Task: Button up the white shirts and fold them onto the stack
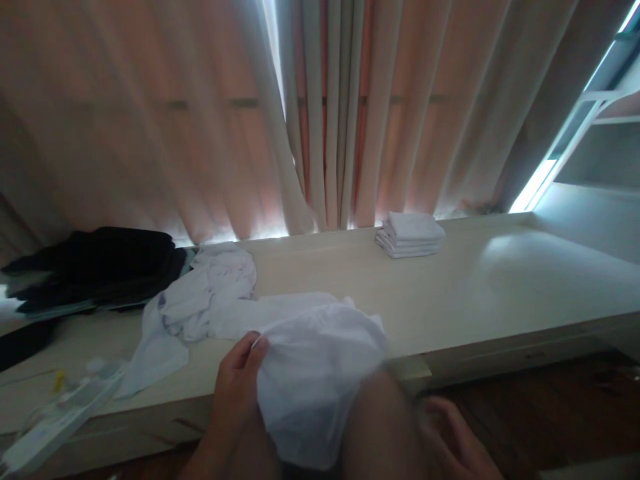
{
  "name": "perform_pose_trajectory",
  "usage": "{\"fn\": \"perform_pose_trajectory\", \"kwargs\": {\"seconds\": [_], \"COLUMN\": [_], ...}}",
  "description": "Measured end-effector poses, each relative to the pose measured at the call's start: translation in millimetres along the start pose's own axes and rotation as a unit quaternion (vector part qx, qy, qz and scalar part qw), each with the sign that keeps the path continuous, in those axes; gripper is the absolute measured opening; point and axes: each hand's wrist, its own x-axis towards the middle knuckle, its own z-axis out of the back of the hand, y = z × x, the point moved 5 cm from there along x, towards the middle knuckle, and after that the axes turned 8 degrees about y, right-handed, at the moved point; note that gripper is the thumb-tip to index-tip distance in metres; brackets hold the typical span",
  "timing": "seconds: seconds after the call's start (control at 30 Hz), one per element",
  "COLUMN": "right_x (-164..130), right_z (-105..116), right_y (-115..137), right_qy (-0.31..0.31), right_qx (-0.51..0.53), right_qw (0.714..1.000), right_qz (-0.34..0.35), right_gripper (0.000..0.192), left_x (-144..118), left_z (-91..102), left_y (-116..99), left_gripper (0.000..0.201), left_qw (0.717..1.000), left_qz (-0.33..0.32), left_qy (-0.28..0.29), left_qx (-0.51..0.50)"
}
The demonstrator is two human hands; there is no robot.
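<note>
My left hand (239,381) pinches the upper left edge of a crumpled white cloth (315,373) between thumb and fingers, at the near edge of a pale wooden ledge (480,293). The cloth hangs down over the ledge's front. A blurred bare limb (381,427) rises from the bottom edge against the lower right of the cloth; whether it is my forearm I cannot tell. Just right of it my right hand (457,440) shows as a blur low in the view, below the ledge. Its fingers are too smeared to read.
A loose heap of white garments (200,300) lies left of the held cloth. Behind it sits a pile of black clothing (100,267). A neat stack of folded white cloths (410,235) stands by the pink curtains (320,113). A white plastic item (60,413) lies at the left front.
</note>
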Motion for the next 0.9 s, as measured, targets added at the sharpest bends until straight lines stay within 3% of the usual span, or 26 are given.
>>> {"fn": "perform_pose_trajectory", "kwargs": {"seconds": [0.07, 0.17, 0.27, 0.37, 0.5, 0.6, 0.8, 0.9], "right_x": [44, 103, 139, 150, 148, 149, 162, 158], "right_z": [-14, -43, -73, -82, -58, -32, 13, 21], "right_y": [17, 46, 59, 62, 66, 75, 113, 132], "right_qy": [-0.02, -0.056, -0.016, 0.023, -0.017, -0.05, -0.065, -0.017], "right_qx": [0.017, -0.05, -0.076, -0.082, -0.076, -0.034, 0.097, 0.253], "right_qw": [0.999, 0.989, 0.988, 0.988, 0.991, 0.994, 0.99, 0.966], "right_qz": [0.045, 0.13, 0.133, 0.13, 0.108, 0.088, 0.08, 0.048], "right_gripper": [0.063, 0.065, 0.048, 0.031, 0.029, 0.026, 0.028, 0.042], "left_x": [-7, -18, -29, -33, -27, -17, 7, 18], "left_z": [10.1, 20.2, 30.6, 50.4, 79.4, 89.1, 83.6, 70.2], "left_y": [-10, -19, -20, -16, -9, -2, -4, -2], "left_gripper": [0.042, 0.041, 0.043, 0.044, 0.041, 0.04, 0.034, 0.03], "left_qw": [1.0, 1.0, 0.999, 1.0, 0.995, 0.992, 0.992, 0.991], "left_qz": [-0.011, -0.002, 0.014, 0.003, -0.041, -0.057, -0.052, -0.027], "left_qy": [-0.016, 0.004, 0.043, 0.024, -0.039, -0.053, -0.095, -0.128], "left_qx": [-0.014, -0.024, -0.014, 0.019, 0.077, 0.1, 0.063, -0.012]}}
